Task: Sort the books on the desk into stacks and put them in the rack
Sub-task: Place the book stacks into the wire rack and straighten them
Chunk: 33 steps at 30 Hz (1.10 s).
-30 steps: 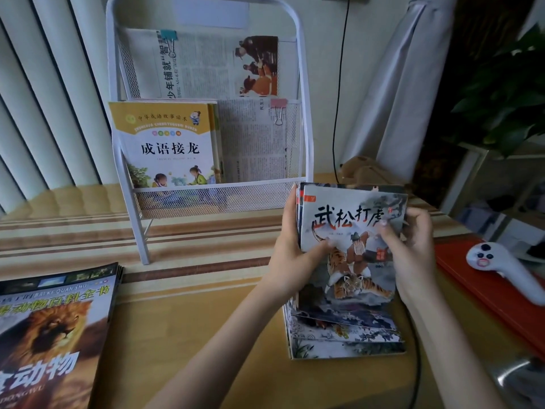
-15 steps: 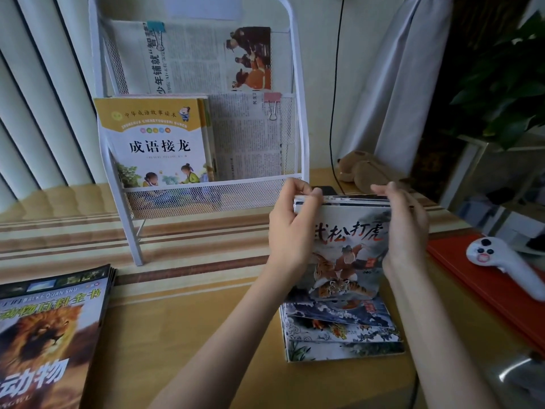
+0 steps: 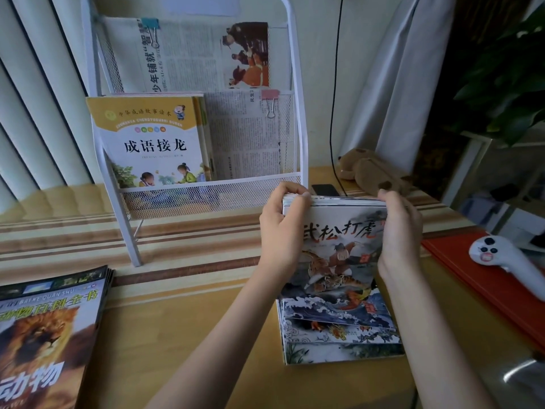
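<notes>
A stack of thin picture books, the tiger book (image 3: 342, 246) on top, stands tilted up on the desk right of centre. My left hand (image 3: 281, 231) grips the stack's left top corner, fingers curled over the edge. My right hand (image 3: 399, 228) grips its right top corner. The books' lower edges fan out on the desk (image 3: 182, 335). The white mesh rack (image 3: 206, 193) stands behind, left of the stack, holding a yellow book (image 3: 150, 140) on its left side and clipped newspapers. A pile of lion magazines (image 3: 44, 335) lies at the lower left.
A white controller (image 3: 501, 255) rests on a red folder (image 3: 486, 293) at the right. A brown plush toy (image 3: 371, 169) and a dark phone (image 3: 324, 189) lie behind the stack. A black cable (image 3: 334, 98) hangs beside the rack. A plant stands far right.
Both hands slid from the middle of the tiger book's cover up to the stack's top corners, and the stack now leans back more towards the rack.
</notes>
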Each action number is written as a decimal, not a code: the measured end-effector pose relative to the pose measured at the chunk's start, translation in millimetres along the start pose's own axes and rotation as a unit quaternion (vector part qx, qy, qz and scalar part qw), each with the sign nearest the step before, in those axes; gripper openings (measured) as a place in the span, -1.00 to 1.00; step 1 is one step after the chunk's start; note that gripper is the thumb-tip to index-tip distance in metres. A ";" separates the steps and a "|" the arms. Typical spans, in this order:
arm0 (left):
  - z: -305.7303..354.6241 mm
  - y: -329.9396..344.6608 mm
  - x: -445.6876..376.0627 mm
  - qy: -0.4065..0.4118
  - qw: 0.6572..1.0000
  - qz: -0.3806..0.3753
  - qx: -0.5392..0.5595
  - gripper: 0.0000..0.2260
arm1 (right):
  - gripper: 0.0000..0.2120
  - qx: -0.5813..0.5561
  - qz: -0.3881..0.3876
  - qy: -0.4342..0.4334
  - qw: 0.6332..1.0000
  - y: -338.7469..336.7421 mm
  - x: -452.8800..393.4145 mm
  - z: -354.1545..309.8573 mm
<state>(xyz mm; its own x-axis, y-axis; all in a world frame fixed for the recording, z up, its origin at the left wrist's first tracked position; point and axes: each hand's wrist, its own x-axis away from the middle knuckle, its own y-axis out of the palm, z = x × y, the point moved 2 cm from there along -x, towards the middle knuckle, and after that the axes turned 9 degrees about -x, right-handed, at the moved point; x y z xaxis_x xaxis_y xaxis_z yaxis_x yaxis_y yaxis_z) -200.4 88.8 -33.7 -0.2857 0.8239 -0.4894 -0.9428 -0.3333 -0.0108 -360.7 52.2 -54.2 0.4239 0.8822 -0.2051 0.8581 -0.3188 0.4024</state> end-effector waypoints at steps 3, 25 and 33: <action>1.8 1.8 0.0 0.020 1.000 0.004 0.002 -0.92 | -0.79 0.000 0.007 -0.034 0.999 2.0 3.4 -1.4; -8.6 -63.6 -28.3 0.046 0.991 0.042 -0.121 -0.74 | -0.65 0.033 -0.101 -0.114 0.988 81.5 13.0 -17.8; 105.3 -167.9 -130.6 0.192 0.963 0.136 -0.134 -0.72 | -0.79 0.065 -0.431 -0.269 0.859 217.5 -4.5 -121.2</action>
<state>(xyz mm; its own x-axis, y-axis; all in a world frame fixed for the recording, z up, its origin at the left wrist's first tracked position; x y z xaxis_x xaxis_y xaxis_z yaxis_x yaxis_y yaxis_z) -22.9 85.4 123.8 -0.3813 0.4763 -0.7923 -0.7491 -0.6614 -0.0371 -211.1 20.9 142.3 -0.3422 0.5329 -0.7739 0.9309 0.3045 -0.2019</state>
